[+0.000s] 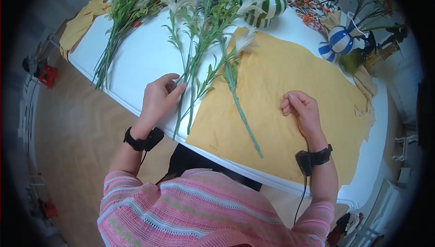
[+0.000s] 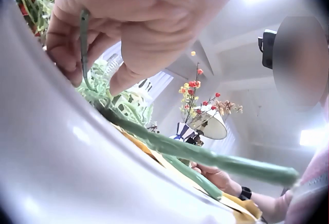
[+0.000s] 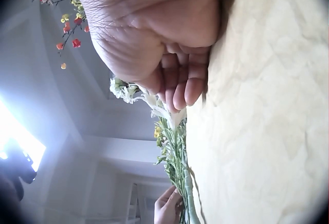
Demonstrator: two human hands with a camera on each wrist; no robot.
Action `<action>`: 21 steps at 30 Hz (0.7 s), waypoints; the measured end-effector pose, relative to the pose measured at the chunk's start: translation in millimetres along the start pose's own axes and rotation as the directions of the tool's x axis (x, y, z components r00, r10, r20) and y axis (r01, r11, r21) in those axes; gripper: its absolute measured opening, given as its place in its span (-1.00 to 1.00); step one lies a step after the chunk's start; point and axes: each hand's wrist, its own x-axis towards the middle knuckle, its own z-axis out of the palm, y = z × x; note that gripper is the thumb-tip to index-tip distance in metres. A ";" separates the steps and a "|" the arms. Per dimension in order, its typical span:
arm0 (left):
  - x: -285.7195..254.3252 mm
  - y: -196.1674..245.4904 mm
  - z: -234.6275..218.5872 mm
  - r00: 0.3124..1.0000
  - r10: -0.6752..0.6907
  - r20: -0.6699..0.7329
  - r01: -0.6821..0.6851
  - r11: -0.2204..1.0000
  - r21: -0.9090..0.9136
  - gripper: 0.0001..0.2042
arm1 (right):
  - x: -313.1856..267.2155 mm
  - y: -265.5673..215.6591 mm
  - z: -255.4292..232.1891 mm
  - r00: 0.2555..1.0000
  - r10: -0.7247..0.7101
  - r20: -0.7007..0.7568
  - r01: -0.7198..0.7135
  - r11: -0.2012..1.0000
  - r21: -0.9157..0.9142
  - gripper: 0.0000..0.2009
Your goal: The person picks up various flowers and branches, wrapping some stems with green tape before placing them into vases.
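Note:
My left hand (image 1: 158, 99) is at the lower stems of the white-flowered sprays (image 1: 195, 61) on the table. In the left wrist view the thumb and fingers of this hand (image 2: 103, 44) stand apart, bent around leaves and a thin stem (image 2: 84, 39); no firm grip shows. One spray's thick green stem (image 1: 244, 122) lies across the yellow sheet (image 1: 276, 142), between the two hands. To its right, my right hand (image 1: 304, 113) rests on the sheet with loosely curled fingers, and the right wrist view shows nothing held in this hand (image 3: 169, 54).
Mixed flowers with long stems (image 1: 113, 43) lie at the table's left. A green-and-white striped vase (image 1: 263, 2) stands at the back, near orange-berried branches (image 1: 312, 11). At the right is a blue-and-white vase (image 1: 340, 41). The table's front edge (image 1: 253, 173) runs before the body.

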 end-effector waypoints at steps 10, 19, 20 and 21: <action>-0.3 -4.1 3.5 0.954 -0.164 0.252 0.285 0.762 -0.582 -0.79 | 0.1 1.5 1.5 0.999 -0.021 -0.047 0.021 1.000 0.006 -0.79; -8.9 10.3 8.6 0.910 -0.105 0.400 0.412 0.311 -0.856 -0.76 | -0.2 -12.5 39.2 0.997 0.075 -0.010 -0.075 0.975 -0.210 -0.80; -9.4 9.0 11.0 0.913 -0.088 0.399 0.407 0.271 -0.872 -0.76 | -1.1 -14.9 50.7 0.994 0.108 -0.005 -0.105 0.957 -0.271 -0.80; -9.5 8.6 13.3 0.915 -0.073 0.397 0.402 0.231 -0.886 -0.77 | -1.2 -15.5 60.8 0.994 0.110 -0.005 -0.107 0.955 -0.275 -0.80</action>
